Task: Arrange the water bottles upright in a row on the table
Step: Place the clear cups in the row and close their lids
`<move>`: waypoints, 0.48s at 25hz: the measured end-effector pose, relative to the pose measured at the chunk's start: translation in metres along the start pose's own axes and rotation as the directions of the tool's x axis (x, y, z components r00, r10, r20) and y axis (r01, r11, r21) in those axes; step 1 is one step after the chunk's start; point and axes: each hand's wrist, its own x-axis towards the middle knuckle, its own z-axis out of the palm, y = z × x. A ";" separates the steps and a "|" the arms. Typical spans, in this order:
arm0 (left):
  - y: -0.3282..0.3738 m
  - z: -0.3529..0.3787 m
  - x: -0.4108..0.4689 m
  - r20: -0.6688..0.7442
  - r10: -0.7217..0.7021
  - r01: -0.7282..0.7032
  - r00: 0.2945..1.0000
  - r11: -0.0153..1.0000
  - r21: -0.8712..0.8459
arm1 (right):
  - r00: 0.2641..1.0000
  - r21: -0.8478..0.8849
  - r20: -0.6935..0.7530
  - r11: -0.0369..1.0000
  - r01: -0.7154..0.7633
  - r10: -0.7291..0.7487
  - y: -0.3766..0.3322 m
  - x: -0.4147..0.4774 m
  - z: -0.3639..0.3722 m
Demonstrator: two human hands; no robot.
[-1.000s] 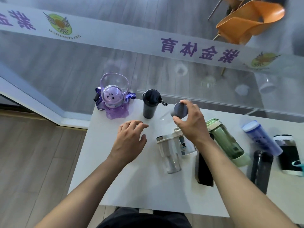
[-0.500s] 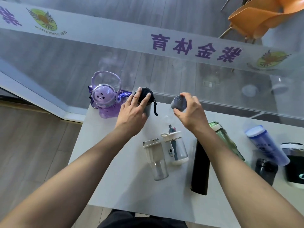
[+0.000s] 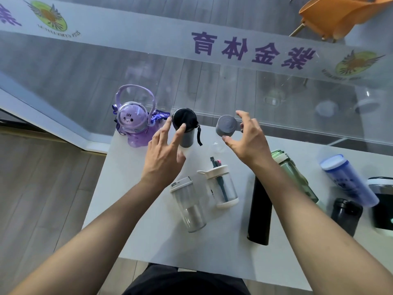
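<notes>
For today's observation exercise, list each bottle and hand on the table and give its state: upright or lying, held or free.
Purple bottle: upright, free.
Dark grey bottle: upright, left hand's fingers at it.
Grey-capped clear bottle: upright, right hand open around its cap.
Two clear bottles: lying.
Black flask: lying.
Green bottle: lying.
Blue bottle: lying.
Left hand: open.
Right hand: open.

Past the far edge you've got a glass wall (image 3: 106, 67) with a frosted band (image 3: 148, 37) running across it, purple characters (image 3: 253, 52) reading mirrored and a green-yellow winged logo (image 3: 50, 17) at each end. Through the glass there's an orange chair (image 3: 331, 15) on grey plank flooring. On your left, light wood floor (image 3: 42, 188).
</notes>
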 end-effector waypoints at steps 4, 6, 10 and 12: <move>-0.004 0.025 -0.076 0.211 -0.246 0.228 0.946 0.968 0.106 | 0.993 0.086 -0.075 0.993 -0.087 0.094 0.006 -0.034 0.002; -0.010 0.038 -0.102 0.406 -0.354 0.359 0.843 0.931 0.068 | 0.989 0.092 -0.041 0.986 -0.139 0.144 0.008 -0.060 0.013; -0.017 0.045 -0.110 0.572 -0.417 0.574 0.707 0.810 -0.119 | 0.955 -0.033 0.186 0.973 -0.228 0.230 0.013 -0.094 0.047; -0.020 0.049 -0.104 0.614 -0.429 0.658 0.663 0.725 -0.203 | 0.930 -0.101 0.252 0.963 -0.248 0.266 0.013 -0.098 0.061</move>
